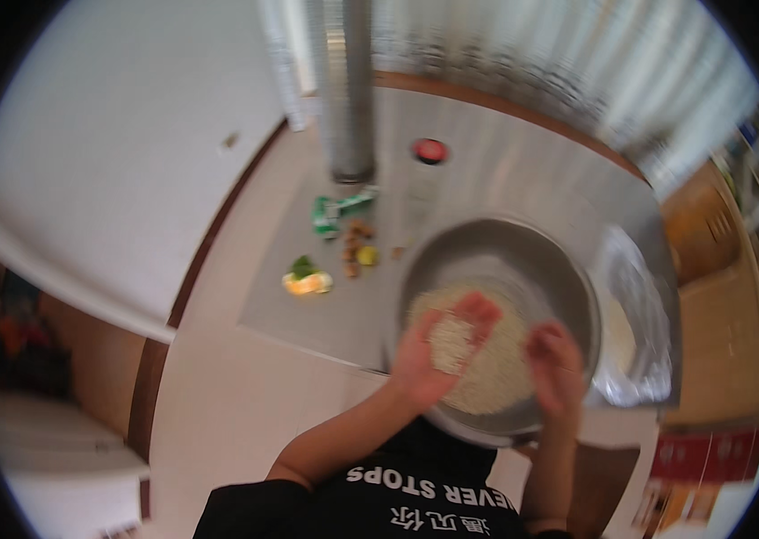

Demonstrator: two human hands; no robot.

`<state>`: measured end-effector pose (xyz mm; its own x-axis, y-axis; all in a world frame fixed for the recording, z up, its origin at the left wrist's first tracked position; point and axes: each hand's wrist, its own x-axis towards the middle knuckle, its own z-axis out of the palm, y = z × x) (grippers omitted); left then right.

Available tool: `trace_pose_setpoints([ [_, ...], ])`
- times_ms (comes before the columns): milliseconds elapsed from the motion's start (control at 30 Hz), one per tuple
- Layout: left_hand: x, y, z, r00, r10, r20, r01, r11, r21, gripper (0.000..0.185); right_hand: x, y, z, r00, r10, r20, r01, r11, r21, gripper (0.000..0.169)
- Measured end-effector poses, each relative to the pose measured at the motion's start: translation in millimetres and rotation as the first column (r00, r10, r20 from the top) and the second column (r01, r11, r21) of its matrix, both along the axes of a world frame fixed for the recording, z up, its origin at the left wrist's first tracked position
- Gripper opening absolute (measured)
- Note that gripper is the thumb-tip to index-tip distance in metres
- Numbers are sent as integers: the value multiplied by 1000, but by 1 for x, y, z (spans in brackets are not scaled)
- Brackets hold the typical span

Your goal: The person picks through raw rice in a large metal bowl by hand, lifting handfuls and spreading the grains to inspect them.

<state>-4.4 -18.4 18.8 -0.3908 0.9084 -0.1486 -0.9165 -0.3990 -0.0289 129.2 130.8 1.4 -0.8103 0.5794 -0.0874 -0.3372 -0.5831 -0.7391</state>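
Note:
A wide metal basin (554, 269) stands on the grey metal surface in front of me, with pale rice grains (497, 377) in its lower part. My left hand (437, 347) is palm up over the rice, fingers a little curled, with a heap of grains in the palm. On the right side of the basin, my right hand (554, 360) is raised above the bowl, fingers loosely bent; I see nothing held in it. To the right of the basin lies a clear plastic bag (642, 337) with some pale grains in it.
Left of the basin lie a peeled citrus piece (307, 281), small brown pieces (354, 242), a yellow-green round thing (367, 255) and a green-and-white wrapper (327, 217). A metal pipe (347, 101) stands behind them. A red-lidded jar (431, 151) is at the back, a wooden board (723, 350) at right.

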Motion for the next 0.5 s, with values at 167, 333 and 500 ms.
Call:
trace_pose_setpoints([
  [167,19,28,-4,984,-160,-83,164,985,53,43,0,-54,1,980,-177,95,201,856,-477,26],
  [333,21,31,8,964,-151,-217,154,988,-2,43,-7,-62,-5,981,-192,-34,129,770,-625,34],
  [500,15,33,11,943,-151,-297,171,984,46,44,-21,-65,2,971,-220,-94,97,720,-687,38],
])
